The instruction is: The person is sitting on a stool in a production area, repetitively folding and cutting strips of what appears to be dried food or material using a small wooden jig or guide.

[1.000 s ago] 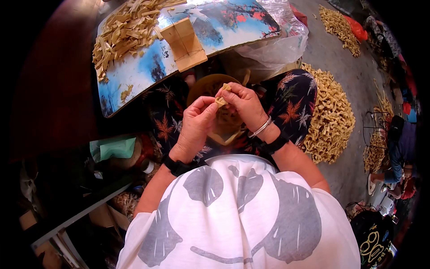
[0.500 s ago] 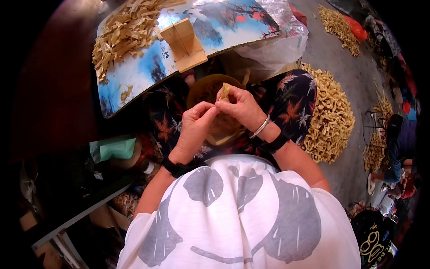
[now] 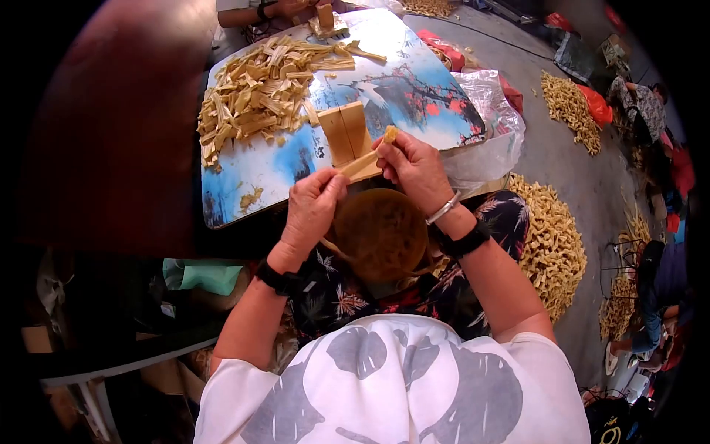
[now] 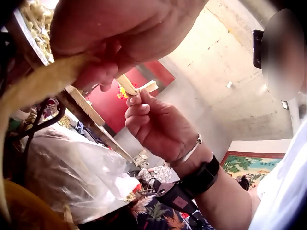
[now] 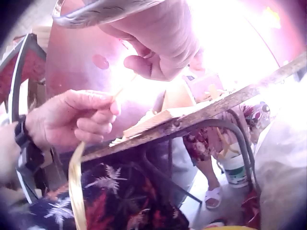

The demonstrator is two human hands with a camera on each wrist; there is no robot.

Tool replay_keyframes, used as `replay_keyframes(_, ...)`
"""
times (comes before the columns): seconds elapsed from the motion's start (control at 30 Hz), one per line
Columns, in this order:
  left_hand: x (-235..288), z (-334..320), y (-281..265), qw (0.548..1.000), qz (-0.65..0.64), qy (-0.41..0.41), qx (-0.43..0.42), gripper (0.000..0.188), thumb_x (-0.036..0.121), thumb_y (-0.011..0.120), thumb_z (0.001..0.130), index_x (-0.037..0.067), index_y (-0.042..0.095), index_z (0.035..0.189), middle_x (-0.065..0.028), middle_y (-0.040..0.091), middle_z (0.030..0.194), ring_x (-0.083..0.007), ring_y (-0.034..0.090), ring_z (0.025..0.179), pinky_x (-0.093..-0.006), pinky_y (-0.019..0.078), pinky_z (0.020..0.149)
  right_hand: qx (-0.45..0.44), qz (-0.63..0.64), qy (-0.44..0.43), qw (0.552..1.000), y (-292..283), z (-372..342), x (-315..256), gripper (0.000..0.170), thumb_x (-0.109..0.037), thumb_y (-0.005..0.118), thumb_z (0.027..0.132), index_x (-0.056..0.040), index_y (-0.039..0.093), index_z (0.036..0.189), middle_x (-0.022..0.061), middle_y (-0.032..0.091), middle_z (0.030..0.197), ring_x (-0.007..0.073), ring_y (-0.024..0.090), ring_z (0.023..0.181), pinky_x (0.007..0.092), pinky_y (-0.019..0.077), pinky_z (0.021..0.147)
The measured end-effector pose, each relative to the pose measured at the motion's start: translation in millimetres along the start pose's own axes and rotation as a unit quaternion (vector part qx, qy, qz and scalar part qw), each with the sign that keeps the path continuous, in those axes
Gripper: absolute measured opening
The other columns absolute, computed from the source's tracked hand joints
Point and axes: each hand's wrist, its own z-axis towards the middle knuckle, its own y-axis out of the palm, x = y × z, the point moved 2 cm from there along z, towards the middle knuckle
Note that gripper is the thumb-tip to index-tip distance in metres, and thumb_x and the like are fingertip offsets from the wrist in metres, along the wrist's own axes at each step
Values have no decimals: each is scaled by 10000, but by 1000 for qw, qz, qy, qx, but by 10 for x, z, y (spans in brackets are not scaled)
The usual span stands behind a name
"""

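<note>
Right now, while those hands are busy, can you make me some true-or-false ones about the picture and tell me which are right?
1. The left hand and right hand hold one pale strip between them. True.
2. The bracelet is on the left wrist. False: the silver bracelet is on the right wrist.
3. A pile of loose strips lies on the table. True.
4. The wooden stand is under the table. False: the wooden stand is on top of it.
5. A big heap of small pieces is on the floor, to the person's right. True.
</note>
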Motion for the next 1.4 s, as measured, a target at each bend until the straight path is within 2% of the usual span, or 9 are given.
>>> replay_keyframes(0.23,-88,659,-181,992,70,80,64,206,155,585,962,16,651,825,82,435,642,-30,357,590,-215,296,516,120,-168,-146,967,161,467,57,103,-126,593,938,-26,610,958,189,659,835,361,656,754,406,509,651)
replay_keyframes(0.53,-391,841,-134,988,72,59,124,226,178,579,966,14,672,842,64,488,639,-39,416,596,-227,333,521,119,-381,-245,883,210,643,403,100,-117,604,887,-21,578,899,183,633,848,385,620,836,473,490,708)
replay_keyframes(0.7,-199,478,-238,982,-169,-31,71,216,166,529,996,6,670,969,28,506,691,-60,434,578,-241,366,531,71,-256,-168,949,-36,254,261,106,-114,591,905,-12,565,892,218,610,797,445,589,789,476,476,666)
replay_keyframes(0.83,-108,-37,-27,956,-289,-44,18,190,128,533,995,0,642,1085,11,570,781,-88,518,690,-226,438,697,20,-238,-108,965,-143,-302,320,209,-192,628,936,-25,633,1061,119,636,696,194,611,596,326,483,577)
replay_keyframes(0.93,-155,-354,266,968,-247,-44,-2,163,90,614,951,5,645,1087,-11,647,889,-82,580,818,-224,463,787,-14,-283,31,959,-41,-626,159,368,-317,700,874,-19,633,1078,153,668,739,305,676,711,389,517,653)
replay_keyframes(1.13,-323,-686,540,994,-107,-34,-17,143,92,666,929,21,649,1052,-6,659,974,-66,586,887,-214,481,814,60,-213,-165,961,172,-898,295,182,-184,647,922,-29,669,1016,124,635,821,239,634,725,324,498,649)
replay_keyframes(1.17,-372,-742,518,997,-40,-63,5,211,235,651,956,27,645,994,-22,662,942,-92,610,873,-230,497,804,84,-209,-178,958,163,-916,280,160,-160,633,941,-15,670,998,111,635,810,206,636,717,294,498,643)
replay_keyframes(1.27,-644,-941,498,885,-250,-375,-115,351,388,591,977,42,644,955,-54,672,922,-140,638,869,-270,519,790,51,-216,-100,970,143,-1049,306,95,-96,595,951,-18,649,957,106,648,776,232,644,666,287,502,601)
replay_keyframes(1.4,-514,-969,595,780,-437,-411,-176,392,437,541,989,57,634,1024,-75,687,954,-173,653,896,-324,537,807,42,-200,-130,970,226,-1280,247,103,-139,634,903,-62,577,940,175,632,781,376,629,704,404,509,611)
